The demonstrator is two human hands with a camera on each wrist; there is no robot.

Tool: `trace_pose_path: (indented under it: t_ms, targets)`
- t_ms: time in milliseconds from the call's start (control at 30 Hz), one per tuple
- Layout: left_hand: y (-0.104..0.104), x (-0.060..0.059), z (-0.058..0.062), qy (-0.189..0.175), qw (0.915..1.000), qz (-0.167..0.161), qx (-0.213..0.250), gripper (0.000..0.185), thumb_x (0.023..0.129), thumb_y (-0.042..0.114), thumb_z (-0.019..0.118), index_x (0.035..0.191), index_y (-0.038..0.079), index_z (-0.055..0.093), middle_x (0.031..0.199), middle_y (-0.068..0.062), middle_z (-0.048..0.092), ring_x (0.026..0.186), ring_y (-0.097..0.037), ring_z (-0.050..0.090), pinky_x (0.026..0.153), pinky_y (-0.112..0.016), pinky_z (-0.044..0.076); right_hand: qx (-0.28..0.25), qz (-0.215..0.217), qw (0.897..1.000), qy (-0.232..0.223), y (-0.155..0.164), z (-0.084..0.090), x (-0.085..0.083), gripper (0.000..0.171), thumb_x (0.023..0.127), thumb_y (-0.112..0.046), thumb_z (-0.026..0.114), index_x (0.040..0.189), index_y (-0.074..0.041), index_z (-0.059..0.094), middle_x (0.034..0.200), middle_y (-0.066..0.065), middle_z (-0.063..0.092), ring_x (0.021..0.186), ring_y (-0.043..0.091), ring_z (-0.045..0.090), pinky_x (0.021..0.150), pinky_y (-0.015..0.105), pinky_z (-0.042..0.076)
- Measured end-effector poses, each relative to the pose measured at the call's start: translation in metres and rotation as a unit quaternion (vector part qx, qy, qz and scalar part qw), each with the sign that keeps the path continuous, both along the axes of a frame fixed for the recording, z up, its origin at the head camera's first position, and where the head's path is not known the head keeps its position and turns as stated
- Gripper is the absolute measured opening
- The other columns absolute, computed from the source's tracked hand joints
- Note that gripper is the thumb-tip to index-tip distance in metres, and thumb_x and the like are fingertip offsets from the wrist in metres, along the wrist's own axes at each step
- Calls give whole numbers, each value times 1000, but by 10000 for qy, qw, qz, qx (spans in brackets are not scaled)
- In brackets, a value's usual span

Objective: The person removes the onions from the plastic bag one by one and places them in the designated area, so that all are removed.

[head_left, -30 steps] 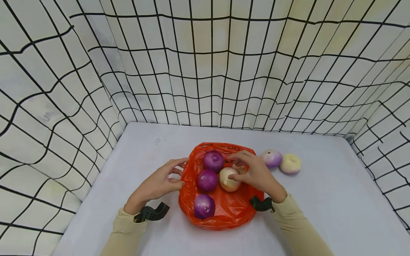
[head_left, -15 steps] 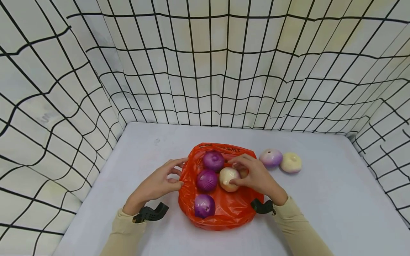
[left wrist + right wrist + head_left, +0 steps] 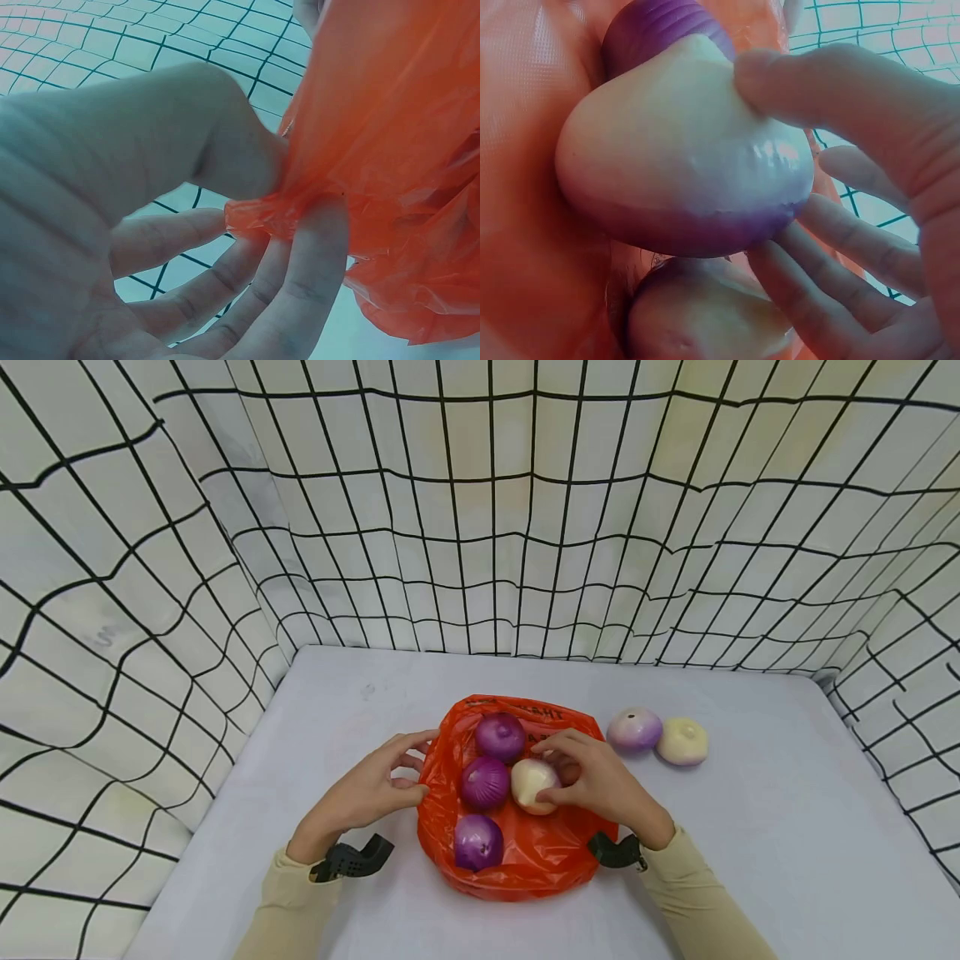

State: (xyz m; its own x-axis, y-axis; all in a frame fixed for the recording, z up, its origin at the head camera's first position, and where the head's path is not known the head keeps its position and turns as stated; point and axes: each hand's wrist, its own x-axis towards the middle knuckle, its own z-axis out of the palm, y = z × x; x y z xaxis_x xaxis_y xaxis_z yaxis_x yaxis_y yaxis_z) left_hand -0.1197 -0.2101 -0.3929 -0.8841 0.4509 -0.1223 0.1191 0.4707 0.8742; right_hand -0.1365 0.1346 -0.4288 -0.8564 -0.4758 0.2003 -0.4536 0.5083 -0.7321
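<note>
An orange-red plastic bag (image 3: 540, 856) lies wide open on the table. My left hand (image 3: 367, 789) pinches its left rim; the left wrist view shows the bunched plastic (image 3: 262, 214) between thumb and fingers. Inside, my right hand (image 3: 603, 783) holds a pale onion (image 3: 527, 785), thumb on its upper side and fingertips against its lower side. The right wrist view shows this onion's purple underside (image 3: 682, 229). Another pale onion (image 3: 705, 319) sits just below it there, mostly covered by my right hand in the head view. Purple onions (image 3: 485, 783) line the bag's left side.
Outside the bag, to its right, a white-and-purple onion (image 3: 634, 731) and a pale yellow onion (image 3: 682, 742) rest close together on the white tabletop (image 3: 780, 802). Black netting (image 3: 491, 539) over white walls rises behind and on both sides.
The pale onion has shifted slightly left, and my right fingers have settled closer around it. My left hand stays at the bag's rim.
</note>
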Motion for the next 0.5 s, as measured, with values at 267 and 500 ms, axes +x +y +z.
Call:
trace_pose_path:
  t_ms: [267,500]
  targets:
    - [1,0,1,21,10000,-19,-12,72,91,14,71,157,14,42,144,-16,52,127,-33,58,90,-26,63,417,280,9987,-72,-1,3,3,50,75,-33,93,119,-26,72,118,-9,68,112,12,63,93,31,59]
    - [1,1,1,21,10000,26,-88,72,91,15,71,157,16,42,144,-15,51,128,-33,57,91,-27,63,690,448,9965,-136,1,2,3,49,77,-34,91,122,-28,71,114,-12,65,108,7,60,98,31,57]
